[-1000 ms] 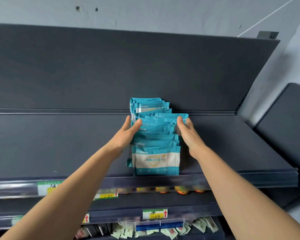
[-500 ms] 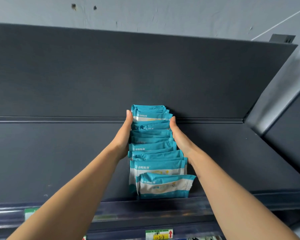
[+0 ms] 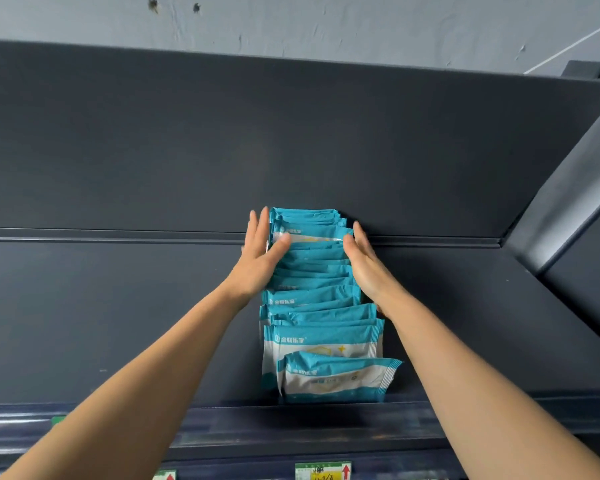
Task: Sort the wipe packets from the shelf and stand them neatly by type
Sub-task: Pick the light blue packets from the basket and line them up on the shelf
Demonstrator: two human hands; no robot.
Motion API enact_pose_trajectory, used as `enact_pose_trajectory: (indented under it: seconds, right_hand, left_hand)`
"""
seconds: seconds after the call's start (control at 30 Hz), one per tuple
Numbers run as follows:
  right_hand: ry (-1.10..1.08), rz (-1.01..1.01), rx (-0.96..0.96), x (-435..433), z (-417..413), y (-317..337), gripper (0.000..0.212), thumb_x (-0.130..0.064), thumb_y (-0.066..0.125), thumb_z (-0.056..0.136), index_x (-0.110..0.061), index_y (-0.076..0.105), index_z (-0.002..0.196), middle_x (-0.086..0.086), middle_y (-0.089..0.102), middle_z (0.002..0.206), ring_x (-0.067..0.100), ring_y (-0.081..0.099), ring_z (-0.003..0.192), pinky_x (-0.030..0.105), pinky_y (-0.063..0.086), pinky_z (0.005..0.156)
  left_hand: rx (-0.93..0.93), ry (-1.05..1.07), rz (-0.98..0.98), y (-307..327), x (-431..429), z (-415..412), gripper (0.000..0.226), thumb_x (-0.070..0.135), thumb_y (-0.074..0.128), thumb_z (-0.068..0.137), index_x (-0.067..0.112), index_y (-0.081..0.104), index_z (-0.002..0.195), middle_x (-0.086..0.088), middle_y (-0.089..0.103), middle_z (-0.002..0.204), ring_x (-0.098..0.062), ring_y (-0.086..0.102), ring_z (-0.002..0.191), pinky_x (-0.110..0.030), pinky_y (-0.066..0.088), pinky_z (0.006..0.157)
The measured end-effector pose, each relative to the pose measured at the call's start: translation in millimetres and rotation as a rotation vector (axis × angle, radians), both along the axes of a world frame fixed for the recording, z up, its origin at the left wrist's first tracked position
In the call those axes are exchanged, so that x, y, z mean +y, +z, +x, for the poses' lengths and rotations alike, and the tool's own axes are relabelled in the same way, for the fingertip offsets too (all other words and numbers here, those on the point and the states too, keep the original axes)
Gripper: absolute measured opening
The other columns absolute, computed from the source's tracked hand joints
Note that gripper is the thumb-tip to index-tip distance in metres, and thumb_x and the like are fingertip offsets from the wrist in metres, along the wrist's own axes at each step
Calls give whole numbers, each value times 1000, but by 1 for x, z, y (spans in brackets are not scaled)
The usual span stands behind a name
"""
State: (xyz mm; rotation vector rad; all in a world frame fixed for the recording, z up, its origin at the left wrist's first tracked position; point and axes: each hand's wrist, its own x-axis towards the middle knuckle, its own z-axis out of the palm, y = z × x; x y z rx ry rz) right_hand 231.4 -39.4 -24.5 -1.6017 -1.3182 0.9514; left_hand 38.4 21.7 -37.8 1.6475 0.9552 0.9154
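Two bare forearms reach up and forward from the lower corners of the view toward a dark grey shelf [image 3: 118,323]. The left hand [image 3: 260,258] is flat, fingers straight and together, pointing toward the back. Its palm is set against the left side of a row of teal and white wipe packets [image 3: 312,282], and its thumb lies across the packets' top edges. The right hand [image 3: 366,268] mirrors it on the right side of the row, fingers straight and pointing back, palm facing the packets. Neither hand curls round anything; both are flat and bracket the row between them. The packets stand on edge one behind another in a single line near the middle of the shelf, running from its front lip to the dark back panel [image 3: 291,140]. The hands flank the rear half of the row. The front packet [image 3: 336,377] sits lower than the one behind it, leans and is shifted to the right, out of line with the others. Below the shelf runs a glossy price rail [image 3: 291,431], with a green and yellow price label [image 3: 323,472] bearing a red arrow on the next rail down. Part of another dark shelf unit [image 3: 575,216] shows at the right edge, and a grey wall [image 3: 326,26] rises above the back panel.
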Motion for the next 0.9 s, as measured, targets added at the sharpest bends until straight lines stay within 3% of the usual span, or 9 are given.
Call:
enact_pose_trajectory:
  seconds: [0.07, 0.17, 0.3, 0.4, 0.53, 0.6, 0.67, 0.8, 0.9]
  right_hand:
    - [1, 128, -258, 8, -2, 3, 52, -42, 24, 104, -32, 9, 153, -10, -11, 160, 7, -9, 146, 42, 1, 121]
    - [60, 173, -608, 18, -2, 6, 49, -40, 23, 104, -25, 28, 150, -10, 11, 160, 9, -3, 147, 43, 2, 119]
    - [133, 144, -697, 22, 0, 6, 43, -39, 35, 102, -25, 44, 142, -11, 34, 152, 10, 14, 146, 40, 12, 118]
    - [100, 132, -523, 21, -4, 3, 42, -38, 39, 101, -23, 46, 140, -5, 27, 154, 11, 19, 143, 31, 17, 115]
    - [-6, 103, -192, 13, 0, -1, 62, -51, 40, 98, -27, 21, 152, -8, 7, 160, 10, 7, 147, 35, 12, 118]
    - [-9, -70, 189, 12, 2, -4, 89, -76, 46, 81, -35, 13, 152, -9, 14, 160, 13, 18, 146, 42, 17, 119]
    - [31, -197, 392, 18, 4, -9, 112, -95, 51, 53, -44, 20, 148, -10, 28, 156, 18, 31, 142, 52, 24, 116]
    - [74, -190, 407, 22, 15, -17, 102, -98, 47, 52, -51, 33, 141, -11, 40, 150, 19, 40, 137, 55, 29, 113]
    - [-3, -181, 432, 14, 10, 0, 62, -86, 35, 75, -45, 62, 113, 0, 70, 115, 23, 65, 104, 50, 42, 104]
  left_hand:
    - [282, 43, 355, 8, 4, 2, 60, 46, 36, 100, 28, 12, 153, 13, -6, 160, -3, -12, 145, -42, -8, 119]
    - [641, 105, 599, 16, 9, -1, 52, 44, 31, 101, 19, 41, 144, 7, 32, 154, -8, 12, 146, -47, -4, 119]
    - [706, 197, 619, 12, 6, -9, 42, 40, 36, 101, 18, 64, 122, 6, 56, 134, -16, 39, 133, -42, 19, 115]
    - [562, 109, 418, 12, 4, -8, 48, 43, 35, 100, 13, 62, 127, 3, 41, 148, -16, 40, 133, -31, 33, 108]
    - [152, 155, -14, 8, -5, -9, 69, 62, 35, 94, 24, 27, 151, 11, 15, 159, -7, 14, 146, -36, 15, 120]
    - [-31, 110, -285, 8, -11, -5, 85, 80, 32, 82, 26, 36, 147, 3, 35, 153, -18, 34, 141, -43, 27, 116]
    - [-167, -9, -467, 16, -20, 3, 78, 79, 26, 84, 24, 58, 129, -4, 64, 127, -26, 61, 116, -45, 46, 102]
    - [-209, -54, -493, 30, -25, 11, 64, 71, 15, 90, 32, 67, 94, 6, 75, 92, -17, 72, 90, -38, 57, 81]
    - [-209, -55, -535, 34, -20, 7, 67, 71, 10, 90, 32, 63, 105, -2, 70, 111, -17, 71, 92, -37, 53, 82]
